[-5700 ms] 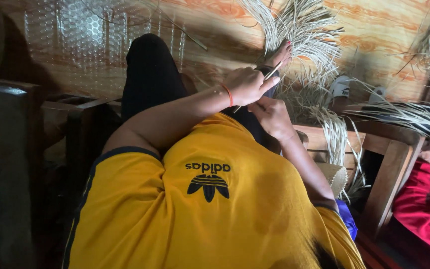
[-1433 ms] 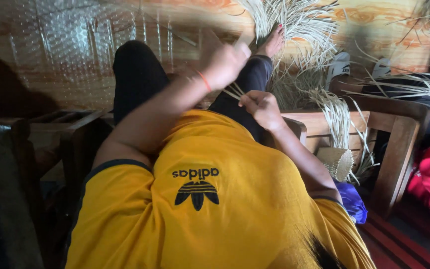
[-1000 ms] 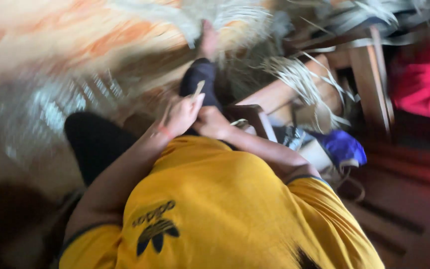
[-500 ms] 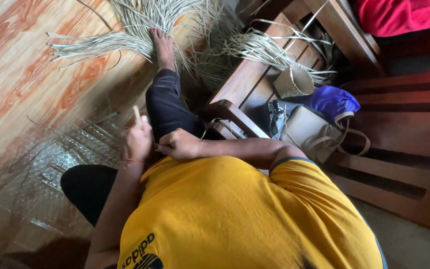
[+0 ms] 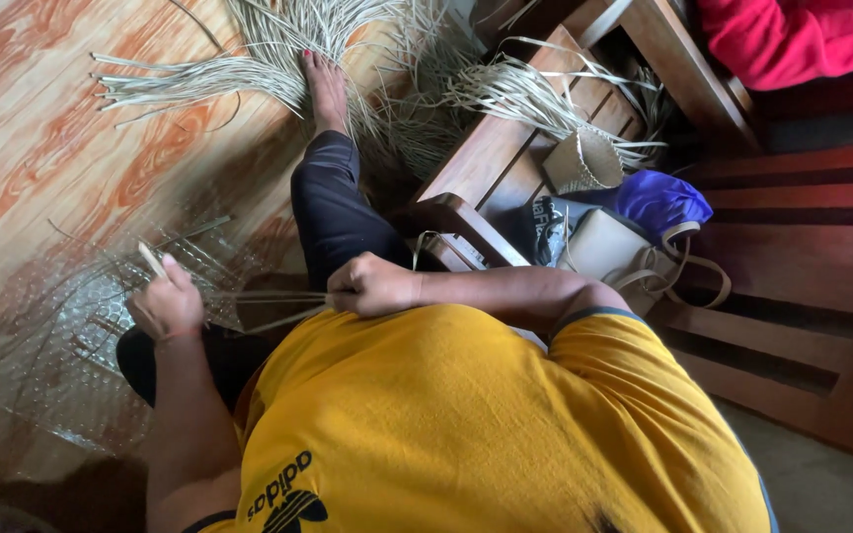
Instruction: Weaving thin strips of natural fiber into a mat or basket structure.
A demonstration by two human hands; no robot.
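Pale straw strips (image 5: 273, 301) run flat between the two hands of the person in the yellow shirt (image 5: 486, 424), who sits on the wooden floor (image 5: 41, 128) with one leg stretched out. The right hand (image 5: 372, 284) is clenched around one end of the strips, just above the knee in the black trousers (image 5: 333, 212). The left hand (image 5: 165, 301) is closed around the other end, and one short strip stands up between its fingers (image 5: 178, 271). Under the left hand, near the left edge of the floor, lies a woven mat (image 5: 71, 336) of thin shiny strips, partly finished. Near the far edge of the floor, a big bundle of loose straw (image 5: 249, 59) is spread around the bare foot (image 5: 326, 84). To the right stands a wooden bench (image 5: 505, 148) with more straw on it, a small woven basket (image 5: 584, 160), a blue bag (image 5: 659, 197) and a beige bag (image 5: 609, 247) close together. Red cloth (image 5: 792, 30) shows at the top right corner.
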